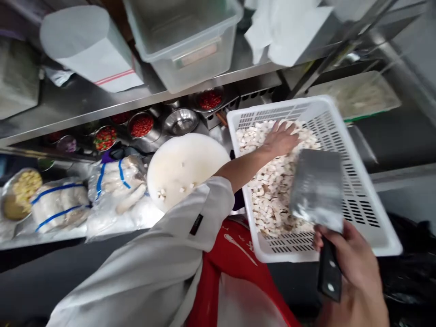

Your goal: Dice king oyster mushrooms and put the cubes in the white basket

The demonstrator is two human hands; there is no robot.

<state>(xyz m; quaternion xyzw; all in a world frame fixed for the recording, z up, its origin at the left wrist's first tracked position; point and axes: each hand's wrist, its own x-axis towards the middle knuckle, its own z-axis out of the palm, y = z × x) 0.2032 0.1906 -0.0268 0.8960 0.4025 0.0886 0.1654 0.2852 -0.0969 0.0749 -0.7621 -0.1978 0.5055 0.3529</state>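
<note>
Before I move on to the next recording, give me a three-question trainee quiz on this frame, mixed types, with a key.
1. Multiple choice: which hand holds the cleaver?
A) left
B) right
C) both

2. True or false: a few small pale pieces lie on the round white board.

3. Fill in the blank: the left hand is spread over the chopped pale pieces in a white, slotted ____.

Key:
1. B; the right hand has its fingers around the black handle.
2. True.
3. Basket.
</note>
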